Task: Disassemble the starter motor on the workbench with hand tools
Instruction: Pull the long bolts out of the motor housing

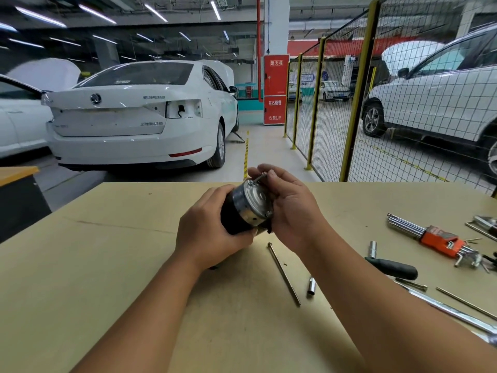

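Tan workbench (107, 265) w/ hex key set (441, 240); white car (139, 117) behind.

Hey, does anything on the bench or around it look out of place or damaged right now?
On the workbench nothing looks spilled or broken; a long bolt, sockets and the hex key set lie loose. The odd thing is behind: the white sedan has a tail light missing, leaving an open hole.

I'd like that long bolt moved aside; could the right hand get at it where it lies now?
Probably not yet: the right hand pinches a hex key at the starter motor. Otherwise the long bolt lies unobstructed.
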`<action>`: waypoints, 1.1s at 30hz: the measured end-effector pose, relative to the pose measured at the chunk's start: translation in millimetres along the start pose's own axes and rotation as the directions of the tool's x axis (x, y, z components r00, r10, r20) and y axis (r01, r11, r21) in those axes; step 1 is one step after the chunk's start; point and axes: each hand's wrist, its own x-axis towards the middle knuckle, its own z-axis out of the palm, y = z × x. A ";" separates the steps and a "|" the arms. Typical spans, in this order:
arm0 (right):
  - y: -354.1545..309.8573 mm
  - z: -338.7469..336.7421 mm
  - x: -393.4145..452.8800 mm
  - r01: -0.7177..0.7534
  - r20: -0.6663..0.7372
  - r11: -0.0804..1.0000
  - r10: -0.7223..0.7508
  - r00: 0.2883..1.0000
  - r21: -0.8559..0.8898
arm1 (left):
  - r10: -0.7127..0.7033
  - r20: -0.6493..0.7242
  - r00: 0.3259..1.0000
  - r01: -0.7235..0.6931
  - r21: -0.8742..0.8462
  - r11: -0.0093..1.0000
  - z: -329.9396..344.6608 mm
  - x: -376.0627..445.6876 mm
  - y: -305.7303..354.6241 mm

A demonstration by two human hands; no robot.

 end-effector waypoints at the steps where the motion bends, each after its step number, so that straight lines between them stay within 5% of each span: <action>1: -0.2 0.7 0.2 0.002 -0.006 0.999 -0.002 1.000 0.038 | 0.001 -0.001 1.000 -0.001 0.001 1.000 -0.1 -0.1 -0.4; 33: 1.3 3.0 -1.1 -0.001 -0.017 1.000 0.001 1.000 -0.020 | 0.003 -0.005 1.000 -0.003 -0.008 1.000 -0.6 -0.9 0.7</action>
